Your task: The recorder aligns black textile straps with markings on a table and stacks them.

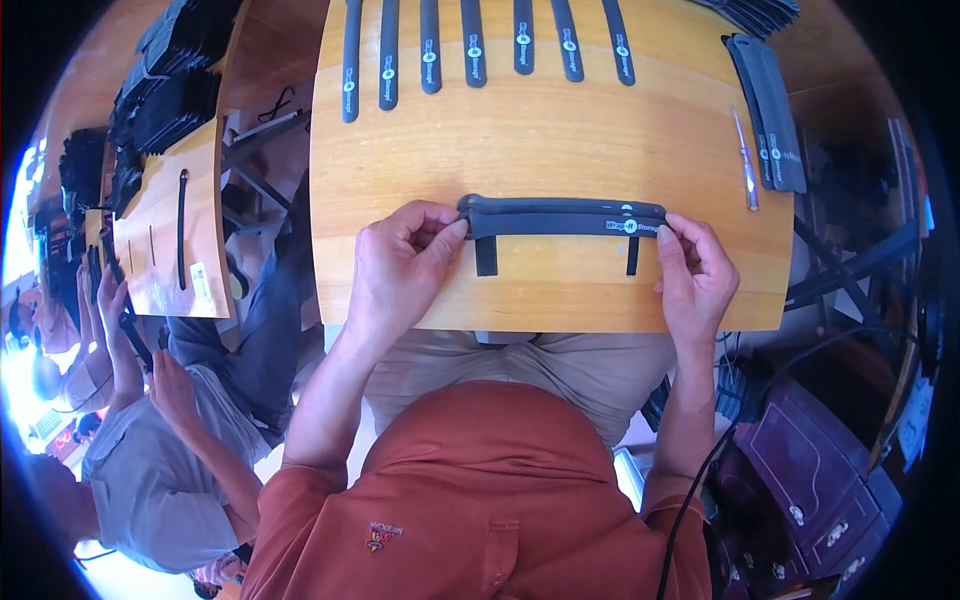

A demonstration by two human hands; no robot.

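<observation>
A small stack of flat black straps (560, 223) lies crosswise near the table's front edge, pale print at its right end. My left hand (402, 262) pinches the left end between thumb and fingers. At the opposite end, my right hand (700, 275) is closed on the stack's corner in the same way. Below the stack, a short black strip (487, 257) sticks out toward me on the left. Another narrower strip (632, 256) shows on the right. Whether these strips go around the stack or only lie under it, I cannot tell.
Several black straps (475, 45) lie spaced in a row along the far side of the wooden table (560, 130). More straps (768, 120) sit at the right edge beside a thin clear-handled tool (746, 165). Leftward, a co-worker (170, 470) sits by another table with black stacks (180, 90).
</observation>
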